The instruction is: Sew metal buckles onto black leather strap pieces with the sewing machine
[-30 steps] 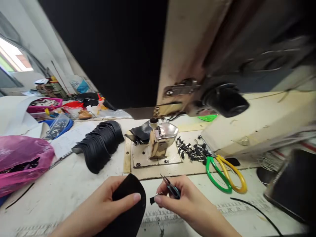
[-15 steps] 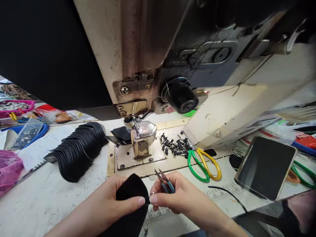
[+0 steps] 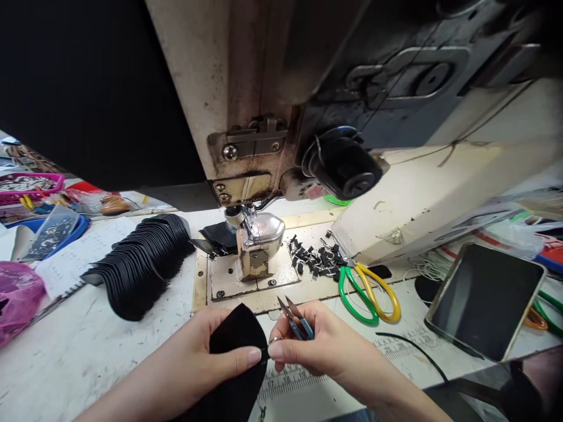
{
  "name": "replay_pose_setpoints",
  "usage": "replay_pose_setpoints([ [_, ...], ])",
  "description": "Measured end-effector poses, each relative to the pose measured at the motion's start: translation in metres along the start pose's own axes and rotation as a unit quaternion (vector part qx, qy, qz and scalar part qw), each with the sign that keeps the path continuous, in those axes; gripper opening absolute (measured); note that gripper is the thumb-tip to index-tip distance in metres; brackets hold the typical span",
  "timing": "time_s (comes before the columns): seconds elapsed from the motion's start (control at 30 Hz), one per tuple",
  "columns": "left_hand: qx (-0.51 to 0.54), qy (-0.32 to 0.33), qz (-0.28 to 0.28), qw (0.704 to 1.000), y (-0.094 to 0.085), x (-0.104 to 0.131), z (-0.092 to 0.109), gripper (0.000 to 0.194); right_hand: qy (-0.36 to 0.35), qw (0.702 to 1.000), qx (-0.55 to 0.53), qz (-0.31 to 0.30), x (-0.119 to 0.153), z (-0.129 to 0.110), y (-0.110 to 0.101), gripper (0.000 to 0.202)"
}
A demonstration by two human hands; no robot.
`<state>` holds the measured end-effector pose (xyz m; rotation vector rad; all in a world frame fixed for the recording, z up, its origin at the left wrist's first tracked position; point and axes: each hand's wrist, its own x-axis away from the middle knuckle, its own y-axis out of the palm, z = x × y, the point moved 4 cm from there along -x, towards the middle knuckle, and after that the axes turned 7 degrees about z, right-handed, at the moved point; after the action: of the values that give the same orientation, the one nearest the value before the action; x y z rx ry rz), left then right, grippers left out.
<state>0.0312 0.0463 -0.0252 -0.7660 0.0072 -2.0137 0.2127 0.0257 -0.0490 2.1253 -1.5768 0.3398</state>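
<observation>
My left hand (image 3: 217,351) grips a black, pointed piece of leather or fabric (image 3: 240,331), thumb on top near its right edge. Thread snips (image 3: 295,319) with blue handles are tucked in my right hand (image 3: 308,346), blades pointing up and away. The thumb and a finger of that hand pinch at the black piece's edge, where a small dark bit shows; I cannot make out exactly what it is. A sewing machine's presser foot area (image 3: 259,234) stands just beyond both hands, with another black piece (image 3: 220,235) beside it.
A fanned row of black pieces (image 3: 141,264) lies on the left. Small black scraps (image 3: 316,258), green-and-yellow-handled scissors (image 3: 360,293) and a phone (image 3: 486,299) lie to the right. The machine head (image 3: 264,88) hangs low overhead. Left of the row is a notebook (image 3: 65,269).
The view has shifted slightly, moving the machine and the right-side items a little to the right in the picture. Both hands keep their hold on the black piece and snips.
</observation>
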Motion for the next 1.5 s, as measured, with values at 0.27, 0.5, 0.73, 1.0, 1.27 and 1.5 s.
replay_pose_setpoints([
  [0.27,-0.018,0.0,0.016,1.0,-0.002,0.002,-0.001,0.037,0.01,1.0,0.021,0.004,0.0,-0.005,0.001,0.02],
  [0.5,-0.022,0.02,0.008,1.0,-0.003,0.002,0.003,0.03,0.03,0.999,0.031,0.021,0.004,-0.013,0.004,0.021],
  [0.73,0.001,0.015,0.005,1.0,-0.002,0.003,0.009,0.02,0.015,0.999,0.029,0.025,0.003,-0.012,0.004,0.018],
  [1.0,0.038,-0.021,0.093,0.995,-0.03,-0.007,0.036,0.034,-0.092,0.99,0.052,0.088,-0.007,-0.057,0.004,0.023],
  [1.27,0.124,0.041,0.12,0.984,-0.06,-0.03,0.072,0.029,-0.262,0.938,0.122,0.189,-0.013,-0.107,0.004,0.018],
  [1.5,0.118,0.113,0.109,0.981,-0.069,-0.056,0.082,0.025,-0.315,0.886,0.259,0.222,-0.025,-0.115,-0.002,0.023],
])
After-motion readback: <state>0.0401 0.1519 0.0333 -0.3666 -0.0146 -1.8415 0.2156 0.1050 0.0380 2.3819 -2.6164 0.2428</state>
